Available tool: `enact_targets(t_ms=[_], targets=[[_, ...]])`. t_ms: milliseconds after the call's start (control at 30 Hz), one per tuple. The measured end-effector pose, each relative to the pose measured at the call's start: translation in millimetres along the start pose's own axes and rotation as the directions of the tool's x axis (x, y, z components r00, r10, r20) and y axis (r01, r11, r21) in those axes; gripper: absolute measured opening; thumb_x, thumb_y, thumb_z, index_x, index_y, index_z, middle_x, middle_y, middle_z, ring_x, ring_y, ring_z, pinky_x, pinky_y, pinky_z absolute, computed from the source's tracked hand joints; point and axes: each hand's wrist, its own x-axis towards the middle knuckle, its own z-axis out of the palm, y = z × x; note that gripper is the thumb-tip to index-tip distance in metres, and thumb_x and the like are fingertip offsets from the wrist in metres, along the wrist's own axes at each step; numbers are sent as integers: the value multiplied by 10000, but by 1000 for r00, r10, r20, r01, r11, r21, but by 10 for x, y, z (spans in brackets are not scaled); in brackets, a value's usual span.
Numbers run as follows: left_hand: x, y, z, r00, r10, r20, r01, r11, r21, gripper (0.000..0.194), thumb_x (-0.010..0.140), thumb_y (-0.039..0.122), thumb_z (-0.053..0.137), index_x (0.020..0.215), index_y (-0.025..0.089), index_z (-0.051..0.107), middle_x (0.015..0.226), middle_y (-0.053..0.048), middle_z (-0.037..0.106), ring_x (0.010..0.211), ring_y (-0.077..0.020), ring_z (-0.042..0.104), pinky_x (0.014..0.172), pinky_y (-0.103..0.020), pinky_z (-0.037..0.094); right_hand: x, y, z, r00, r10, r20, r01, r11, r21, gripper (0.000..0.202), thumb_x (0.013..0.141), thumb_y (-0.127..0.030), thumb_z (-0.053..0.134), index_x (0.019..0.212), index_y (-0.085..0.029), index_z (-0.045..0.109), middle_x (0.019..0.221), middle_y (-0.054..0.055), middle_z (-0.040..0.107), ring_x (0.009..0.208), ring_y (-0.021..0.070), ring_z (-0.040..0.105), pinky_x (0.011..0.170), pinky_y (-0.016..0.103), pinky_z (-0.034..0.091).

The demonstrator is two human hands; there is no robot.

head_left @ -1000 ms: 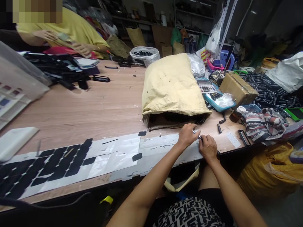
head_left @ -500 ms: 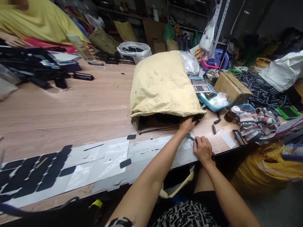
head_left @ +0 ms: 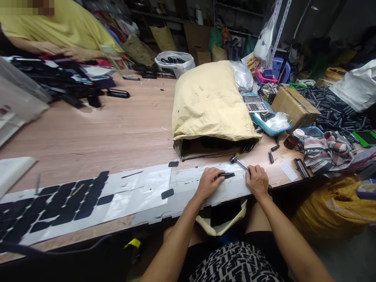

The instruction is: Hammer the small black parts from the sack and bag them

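Observation:
Over the grey-white board (head_left: 188, 203) at the table's front edge, my left hand (head_left: 209, 182) is closed on a slim black plastic piece (head_left: 226, 175) that points right. To its right, my right hand (head_left: 257, 181) wraps round the handle of a small hammer (head_left: 240, 161), whose metal head lies toward the sack. A large pale yellow sack (head_left: 211, 102) lies on the table just beyond both hands, its dark mouth facing me. Black parts show inside at its right corner. Flat black rounded pads (head_left: 167, 194) sit on the white sheet and board to the left.
Right of the sack are a calculator (head_left: 254, 104), a blue basket (head_left: 272, 127), a cardboard box (head_left: 295, 105), a brown bottle (head_left: 291, 140) and a striped cloth (head_left: 327, 152). A co-worker in a yellow shirt (head_left: 73, 27) sits across at the left, behind black parts (head_left: 76, 86).
My left hand has come out of the sack's mouth toward me and now holds a black plastic piece over the board. My right hand keeps the hammer. The view has shifted slightly left.

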Motion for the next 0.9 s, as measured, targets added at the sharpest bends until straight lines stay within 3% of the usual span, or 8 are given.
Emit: enact_targets(t_ms=[200, 433, 567, 733, 900], targets=[[17, 42, 40, 999, 31, 36, -34, 994, 107, 234, 837, 300, 709, 1063, 253, 748, 988, -47, 683, 967, -240, 548, 910, -390, 434, 0, 13, -14, 1000, -10, -2, 10, 1000, -2, 203, 963, -304, 527, 1085, -214, 663, 945, 58, 601, 884, 212, 473, 764, 311, 326], [52, 33, 28, 1000, 3, 23, -5, 996, 93, 177, 813, 314, 749, 969, 229, 740, 944, -39, 675, 945, -227, 555, 887, -367, 433, 32, 78, -43, 998, -56, 14, 55, 997, 62, 232, 989, -302, 504, 1095, -203, 685, 945, 61, 651, 869, 201, 530, 771, 304, 368], [48, 44, 11, 999, 9, 45, -12, 998, 69, 166, 792, 328, 778, 923, 229, 751, 894, -35, 680, 937, -223, 555, 879, -363, 431, -82, 74, -160, 1000, 3, 25, -9, 968, 250, 307, 1008, -307, 461, 1204, -217, 680, 1021, 61, 704, 933, 198, 619, 817, 296, 449], [44, 66, -2, 998, 10, 57, -14, 998, 62, 159, 763, 304, 809, 892, 227, 759, 879, -27, 702, 932, -220, 555, 892, -369, 418, -433, -6, -401, 996, 46, 72, -78, 840, 537, 333, 1007, -344, 449, 1204, -224, 690, 1151, 64, 732, 1057, 197, 680, 927, 321, 527], [43, 81, 6, 998, -33, 50, 29, 996, 89, 119, 770, 288, 800, 872, 240, 760, 872, -20, 708, 938, -226, 554, 875, -371, 407, -609, -134, -651, 988, 19, 156, -111, 788, 606, 324, 1000, -350, 466, 1184, -244, 710, 1129, 60, 749, 1043, 202, 708, 921, 328, 566]])
